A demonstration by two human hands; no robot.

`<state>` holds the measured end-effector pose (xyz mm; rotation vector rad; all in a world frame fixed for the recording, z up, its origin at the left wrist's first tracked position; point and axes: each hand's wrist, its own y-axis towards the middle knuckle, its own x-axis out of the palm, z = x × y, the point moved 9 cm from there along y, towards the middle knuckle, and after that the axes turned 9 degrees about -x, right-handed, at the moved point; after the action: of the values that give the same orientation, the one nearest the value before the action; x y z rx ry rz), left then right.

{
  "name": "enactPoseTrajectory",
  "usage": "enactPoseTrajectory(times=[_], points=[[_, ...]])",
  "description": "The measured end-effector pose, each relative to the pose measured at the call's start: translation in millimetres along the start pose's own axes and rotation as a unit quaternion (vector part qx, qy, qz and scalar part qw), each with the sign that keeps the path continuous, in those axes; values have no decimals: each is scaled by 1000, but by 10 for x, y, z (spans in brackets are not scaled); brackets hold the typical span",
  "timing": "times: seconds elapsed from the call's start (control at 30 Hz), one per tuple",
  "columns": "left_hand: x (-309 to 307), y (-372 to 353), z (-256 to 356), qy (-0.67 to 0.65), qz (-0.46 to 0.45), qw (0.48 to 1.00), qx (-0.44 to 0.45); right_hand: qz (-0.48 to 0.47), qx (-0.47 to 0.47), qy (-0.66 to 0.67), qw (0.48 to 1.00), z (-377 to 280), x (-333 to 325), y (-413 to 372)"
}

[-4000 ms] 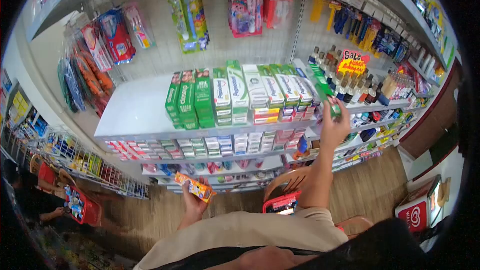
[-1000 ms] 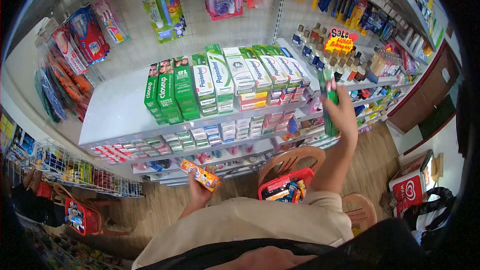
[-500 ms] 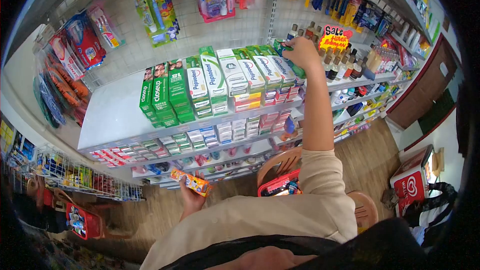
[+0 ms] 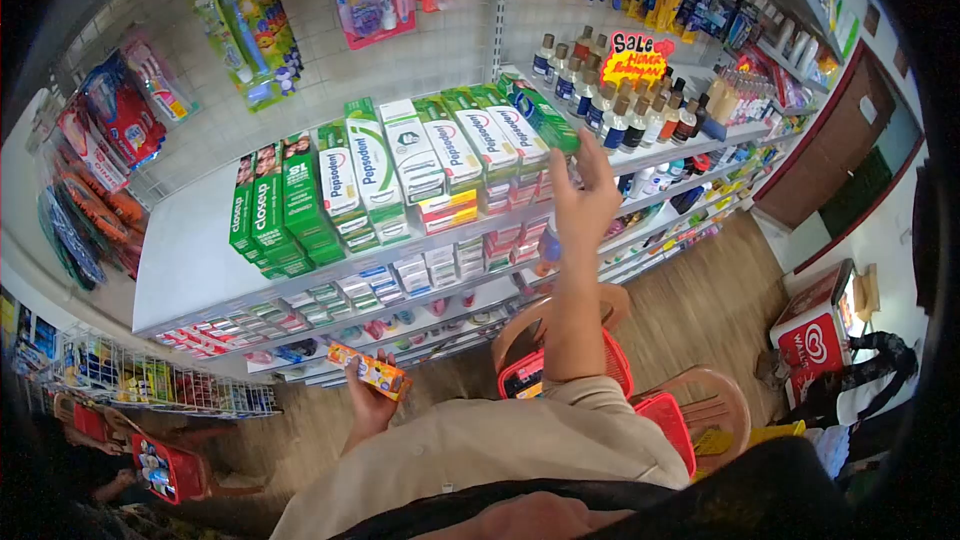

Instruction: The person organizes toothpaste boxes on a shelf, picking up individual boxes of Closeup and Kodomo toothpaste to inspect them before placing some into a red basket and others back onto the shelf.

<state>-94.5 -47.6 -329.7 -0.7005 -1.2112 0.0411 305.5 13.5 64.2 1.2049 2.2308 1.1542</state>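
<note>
On the top shelf's right end, a dark green box (image 4: 540,118) lies at the end of a row of toothpaste boxes. My right hand (image 4: 585,202) is at its front end, thumb and fingers apart, with nothing seen between them. Beside it stand white and green Pepsodent boxes (image 4: 482,138), then green Closeup boxes (image 4: 268,210) farther left. Low at my left side, my left hand (image 4: 372,402) is closed around an orange toothpaste box (image 4: 368,372), which points up and to the left.
Small bottles (image 4: 618,122) crowd the shelf to the right under a sale sign (image 4: 636,58). Toothbrush packs (image 4: 248,30) hang above. Below are a plastic chair (image 4: 540,315), red baskets (image 4: 612,360) and a red Wall's freezer (image 4: 815,340). Another person's arm (image 4: 115,485) shows at lower left.
My right hand has drawn back from the far end of the dark green box to its front end, fingers spreading. The view has shifted rightward. My left hand keeps the orange box.
</note>
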Motion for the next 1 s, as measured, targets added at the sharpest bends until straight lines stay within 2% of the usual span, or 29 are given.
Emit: enactPoseTrajectory(times=[0.03, 0.1, 0.17, 0.4, 0.5, 0.57, 1.0], points=[[55, -5, -4, 7, 10, 1000, 0, 51, -10, 29, 998, 14, -55, -31], [91, 3, 24, 18, 21, 1000, 3, 55, -20, 7, 998, 93, -53, -60], [152, 53, -10, 20, -29, 999, -41, 57, -53, -27, 997, 87, -51, -58], [173, -19, -35, 27, -2, 999, -29, 45, -45, -11, 998, 184, -37, -75], [148, -51, -41, -11, 30, 999, -11, 46, -56, -1, 997, 194, -37, -68], [130, -49, 2, 41, 29, 999, 14, 35, -70, -12, 997, 162, -32, -56], [362, -184, -78, 29, 51, 998, 25, -1, -18, 83, 996, 345, 38, -59]])
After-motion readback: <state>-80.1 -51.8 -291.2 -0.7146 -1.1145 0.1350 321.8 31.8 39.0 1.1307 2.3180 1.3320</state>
